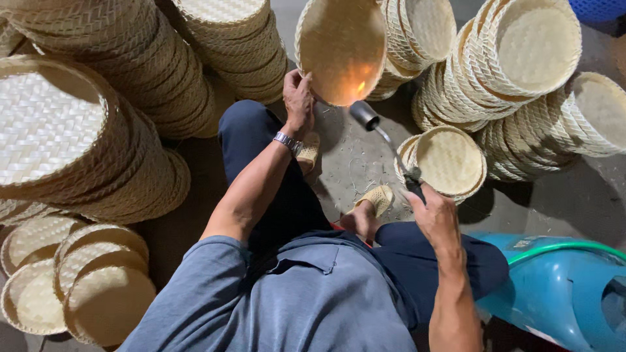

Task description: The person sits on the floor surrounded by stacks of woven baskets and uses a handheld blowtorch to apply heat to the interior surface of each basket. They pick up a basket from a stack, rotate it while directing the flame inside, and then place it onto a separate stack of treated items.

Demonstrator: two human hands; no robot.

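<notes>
- Stacks of woven trays [98, 137] are piled at left, far and right, around the seated person.
- One round bamboo tray [342, 49] is held tilted at far centre, its edge clamped by the left hand [298, 98].
- The gas torch [385, 140] is gripped in the closed right hand [435, 218]; its flame is best kept moving so stray fibres are singed without scorching.
</notes>
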